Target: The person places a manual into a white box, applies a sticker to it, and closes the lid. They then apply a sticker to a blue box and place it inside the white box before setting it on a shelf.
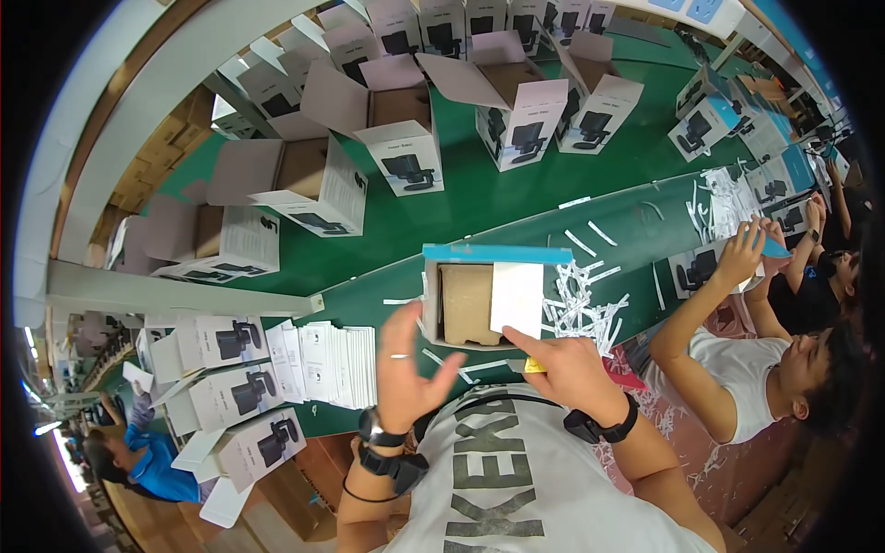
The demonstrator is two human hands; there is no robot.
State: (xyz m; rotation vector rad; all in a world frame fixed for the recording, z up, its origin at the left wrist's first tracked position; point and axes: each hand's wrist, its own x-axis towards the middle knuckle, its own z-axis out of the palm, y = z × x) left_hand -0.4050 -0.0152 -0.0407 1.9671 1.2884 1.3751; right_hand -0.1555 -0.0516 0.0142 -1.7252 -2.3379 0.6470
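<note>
"Where's the blue-edged open box (498, 252)?"
"On the green tabletop (645, 263), close to its near edge — a white card (518, 290) covers the opening's right part."
"The hands?"
"Left hand (407, 373) spread, beside the box; right hand (579, 373) with 1 finger on the card, others curled around a yellow tool (534, 366)."
"Nearby?"
"Paper strips (583, 309) right — leaflets (336, 364) left."

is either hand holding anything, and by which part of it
The right hand holds a small yellow tool by its yellow body, mostly hidden in the grip. The spread left hand appears to hold nothing.
</note>
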